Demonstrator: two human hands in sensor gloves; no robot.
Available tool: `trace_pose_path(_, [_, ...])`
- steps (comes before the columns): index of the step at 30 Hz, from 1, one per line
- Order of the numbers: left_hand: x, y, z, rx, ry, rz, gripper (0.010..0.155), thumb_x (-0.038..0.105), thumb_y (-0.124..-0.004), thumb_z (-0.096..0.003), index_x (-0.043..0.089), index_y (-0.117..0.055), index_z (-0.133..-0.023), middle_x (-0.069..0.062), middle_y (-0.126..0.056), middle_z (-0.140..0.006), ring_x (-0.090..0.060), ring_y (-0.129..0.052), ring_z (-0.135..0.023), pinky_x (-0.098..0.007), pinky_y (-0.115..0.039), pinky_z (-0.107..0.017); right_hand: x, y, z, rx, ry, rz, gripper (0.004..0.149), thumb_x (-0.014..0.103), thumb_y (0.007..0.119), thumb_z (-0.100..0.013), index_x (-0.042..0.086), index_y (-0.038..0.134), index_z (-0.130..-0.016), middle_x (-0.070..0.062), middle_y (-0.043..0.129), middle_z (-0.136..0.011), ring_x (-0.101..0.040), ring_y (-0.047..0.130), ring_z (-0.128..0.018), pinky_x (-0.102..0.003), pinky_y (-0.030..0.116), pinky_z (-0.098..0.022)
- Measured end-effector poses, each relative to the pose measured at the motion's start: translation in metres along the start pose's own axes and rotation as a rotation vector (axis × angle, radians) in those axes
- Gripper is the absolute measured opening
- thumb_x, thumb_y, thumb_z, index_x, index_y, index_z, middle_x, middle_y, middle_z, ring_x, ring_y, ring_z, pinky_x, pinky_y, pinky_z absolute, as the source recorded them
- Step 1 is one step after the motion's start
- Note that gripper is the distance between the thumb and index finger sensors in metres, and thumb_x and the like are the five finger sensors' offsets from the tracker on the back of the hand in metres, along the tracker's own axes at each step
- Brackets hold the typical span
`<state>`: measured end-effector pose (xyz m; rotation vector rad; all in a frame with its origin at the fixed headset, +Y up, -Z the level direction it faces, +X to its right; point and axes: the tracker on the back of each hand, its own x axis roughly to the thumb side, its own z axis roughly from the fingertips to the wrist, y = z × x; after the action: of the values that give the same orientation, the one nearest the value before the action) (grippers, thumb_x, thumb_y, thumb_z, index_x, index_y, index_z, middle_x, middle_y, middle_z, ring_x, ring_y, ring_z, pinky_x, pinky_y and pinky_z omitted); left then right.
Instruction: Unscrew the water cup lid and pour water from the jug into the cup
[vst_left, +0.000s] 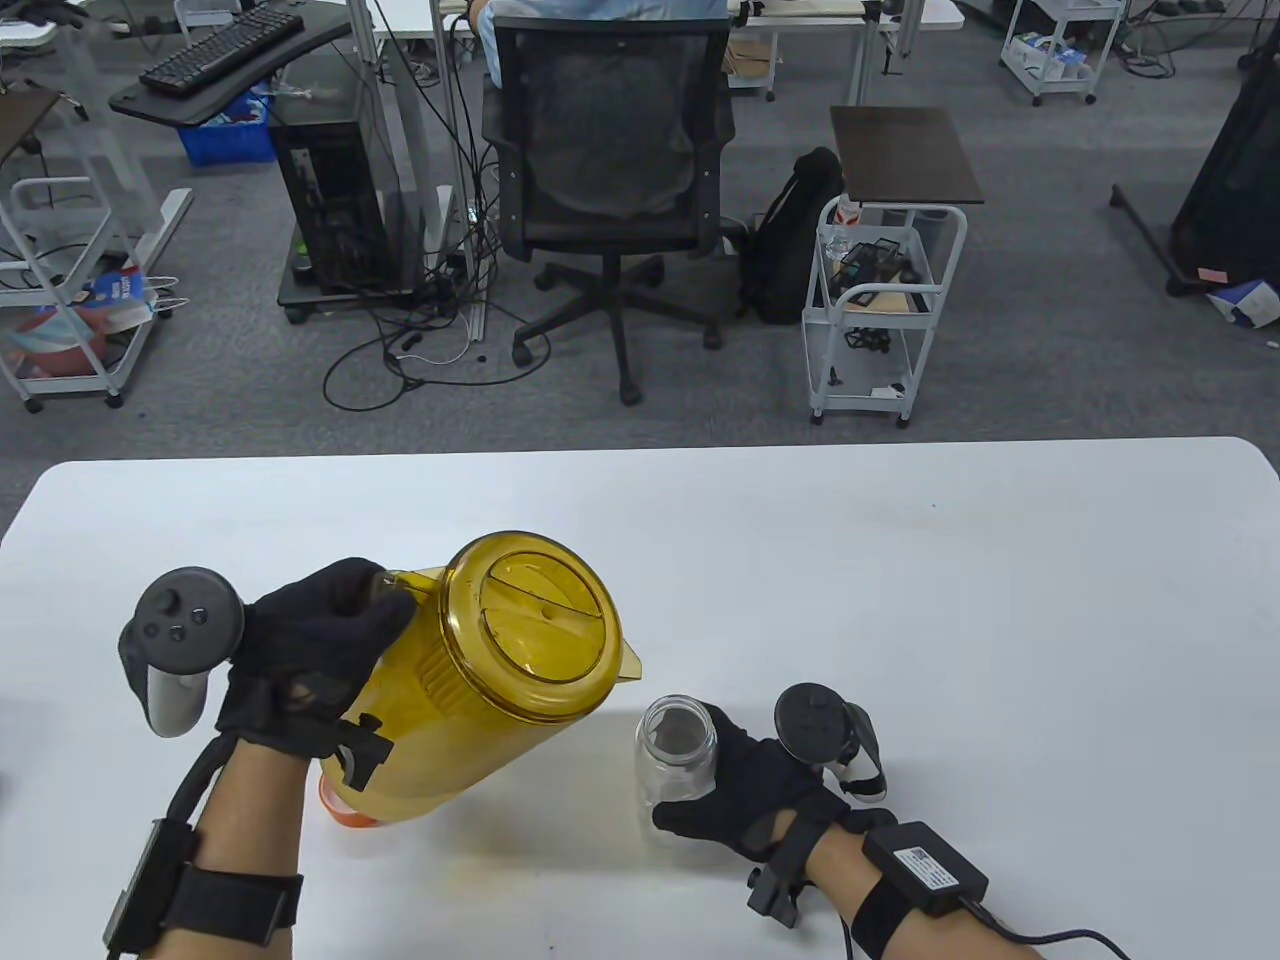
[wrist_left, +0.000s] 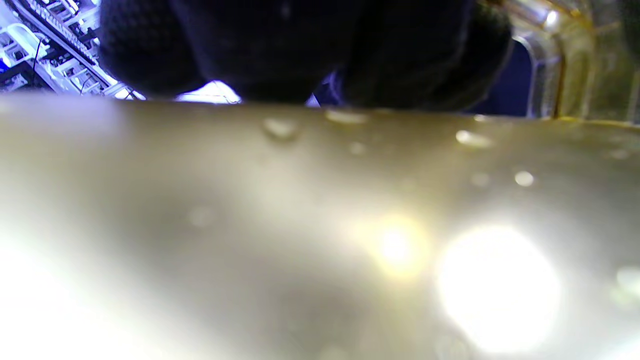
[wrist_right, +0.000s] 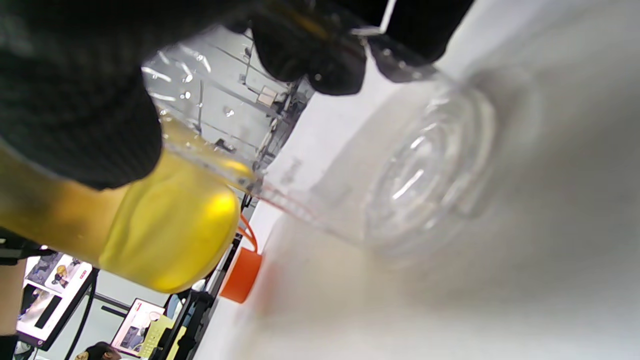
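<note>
- Table view: looks down from above the near edge of the white table (vst_left: 900, 560), facing across it to the office floor beyond; far enough to take in both hands, the left hand (vst_left: 300, 650) near the near-left corner, the right hand (vst_left: 750, 785) by the near edge
- Left wrist view: pressed right up against the yellow jug (wrist_left: 320, 225), blurred wall filling most of the frame, gloved fingers (wrist_left: 280, 50) along the top edge
- Right wrist view: tilted, low over the tabletop, very near the clear cup (wrist_right: 400, 165)
- Shared: jug (vst_left: 500, 680) in all three; cup (vst_left: 678, 750) and orange lid (wrist_right: 241, 275) in table and right wrist views
</note>
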<state>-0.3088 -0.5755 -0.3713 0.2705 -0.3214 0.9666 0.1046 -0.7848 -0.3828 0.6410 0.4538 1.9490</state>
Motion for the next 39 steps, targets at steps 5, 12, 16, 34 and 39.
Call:
trace_pose_path(5, [0.004,-0.002,0.002,-0.003,0.002,-0.038,0.077,0.099,-0.075,-0.0233,0.033,-0.102,-0.055,0.010,-0.103,-0.029,-0.017,-0.102,-0.019,-0.042,-0.090,-0.032,0.000,0.000,0.000,0.001,0.000,-0.001,0.106,0.062,0.104,-0.030,0.034,0.034,-0.105,-0.001,0.048,-0.112,-0.033,0.066,-0.106,-0.057,0.062,-0.081])
trace_pose_path(12, [0.018,-0.010,-0.001,-0.065,-0.007,-0.106,0.078,0.098,-0.075,-0.0232,0.033,-0.102,-0.055,0.010,-0.103,-0.029,-0.017,-0.102,-0.019,-0.043,-0.090,-0.032,0.000,0.000,-0.001,0.003,0.003,-0.005,0.106,0.063,0.104,-0.030,0.034,0.034,-0.105,-0.001,0.049,-0.112,-0.033,0.066,-0.106,-0.057,0.062,-0.081])
trace_pose_path(16, [0.028,-0.016,-0.004,-0.105,-0.011,-0.157,0.078,0.098,-0.075,-0.0233,0.032,-0.101,-0.055,0.010,-0.103,-0.029,-0.017,-0.101,-0.019,-0.043,-0.090,-0.032,0.000,0.000,-0.001,0.002,-0.003,-0.001,0.106,0.062,0.105,-0.030,0.034,0.035,-0.105,-0.001,0.049,-0.112,-0.033,0.067,-0.105,-0.057,0.062,-0.080])
trace_pose_path(34, [0.062,-0.028,-0.016,-0.156,-0.045,-0.323,0.077,0.098,-0.074,-0.0227,0.032,-0.101,-0.054,0.010,-0.103,-0.028,-0.018,-0.101,-0.018,-0.043,-0.090,-0.032,0.000,0.000,0.000,-0.015,-0.017,0.030,0.106,0.062,0.106,-0.029,0.033,0.037,-0.105,-0.001,0.051,-0.111,-0.033,0.069,-0.105,-0.056,0.065,-0.080])
trace_pose_path(39, [0.075,-0.030,-0.019,-0.165,-0.062,-0.380,0.077,0.098,-0.073,-0.0226,0.032,-0.101,-0.053,0.010,-0.103,-0.028,-0.018,-0.102,-0.017,-0.043,-0.090,-0.031,0.000,0.001,0.000,-0.017,-0.017,0.032,0.106,0.062,0.106,-0.029,0.033,0.037,-0.105,-0.001,0.051,-0.111,-0.033,0.069,-0.105,-0.056,0.065,-0.080])
